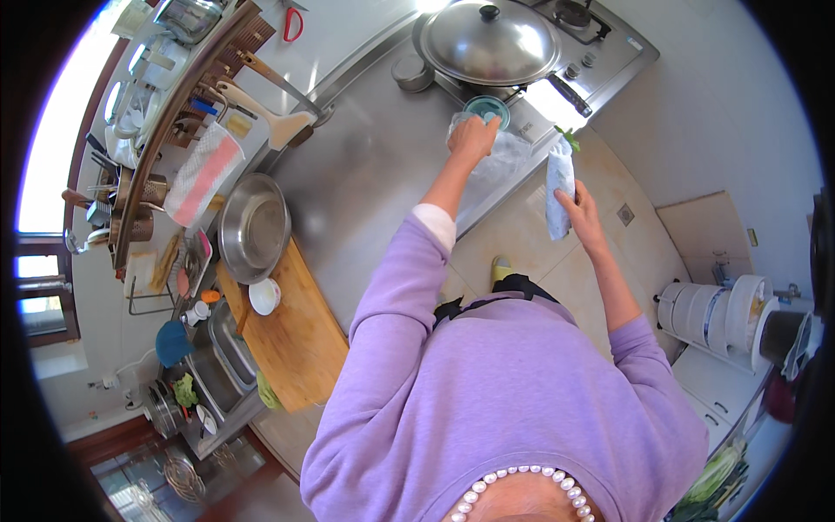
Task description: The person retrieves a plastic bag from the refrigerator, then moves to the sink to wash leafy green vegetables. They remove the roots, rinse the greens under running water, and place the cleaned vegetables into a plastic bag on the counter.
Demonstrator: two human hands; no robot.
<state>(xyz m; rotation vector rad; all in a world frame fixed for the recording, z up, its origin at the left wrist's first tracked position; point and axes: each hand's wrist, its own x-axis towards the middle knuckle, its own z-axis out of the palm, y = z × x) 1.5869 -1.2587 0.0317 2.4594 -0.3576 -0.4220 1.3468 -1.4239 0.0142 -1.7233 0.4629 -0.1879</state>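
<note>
My right hand (582, 212) grips a bundle wrapped in white paper towel (559, 189), held upright over the floor beside the counter. Green leaves (569, 138) stick out of its top end. Over the counter's front edge, my left hand (473, 137) is closed on a thin clear plastic bag (505, 156), which spreads out on both sides of it. Just beyond those fingers is a round teal dish (486, 107), partly covered by the hand; its contents cannot be made out.
A lidded wok (492, 42) sits on the gas stove (610, 42), its handle pointing towards me. Left on the steel counter (365, 150) are a metal basin (254, 228), a white bowl (264, 296) and a wooden board (293, 333) by the sink (218, 372). Utensils hang from a shelf (176, 130).
</note>
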